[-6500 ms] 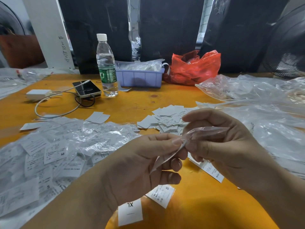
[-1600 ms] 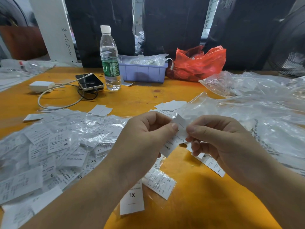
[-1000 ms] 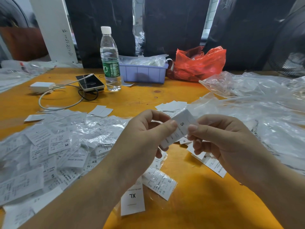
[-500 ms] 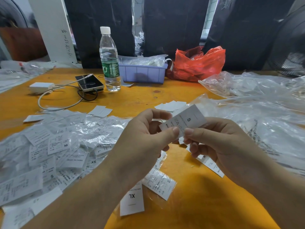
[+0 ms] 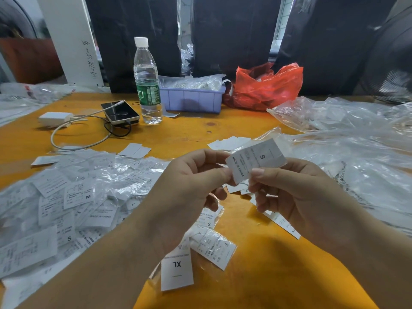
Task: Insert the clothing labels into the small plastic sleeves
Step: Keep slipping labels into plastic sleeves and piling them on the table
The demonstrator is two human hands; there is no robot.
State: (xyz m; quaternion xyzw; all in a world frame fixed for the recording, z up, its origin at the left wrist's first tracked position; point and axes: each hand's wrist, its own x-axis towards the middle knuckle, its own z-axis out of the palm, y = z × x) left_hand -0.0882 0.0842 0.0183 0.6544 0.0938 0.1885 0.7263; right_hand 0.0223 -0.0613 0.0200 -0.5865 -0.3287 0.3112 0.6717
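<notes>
Label, size S, now sits wholly inside its clear sleeve, raised above the desk; a second and a half ago it was only partly in. Left hand pinches the lower left corner; right hand pinches the lower edge. Insertion appears complete, so this piece likely joins the filled pile at left, loose labels lying beyond.
</notes>
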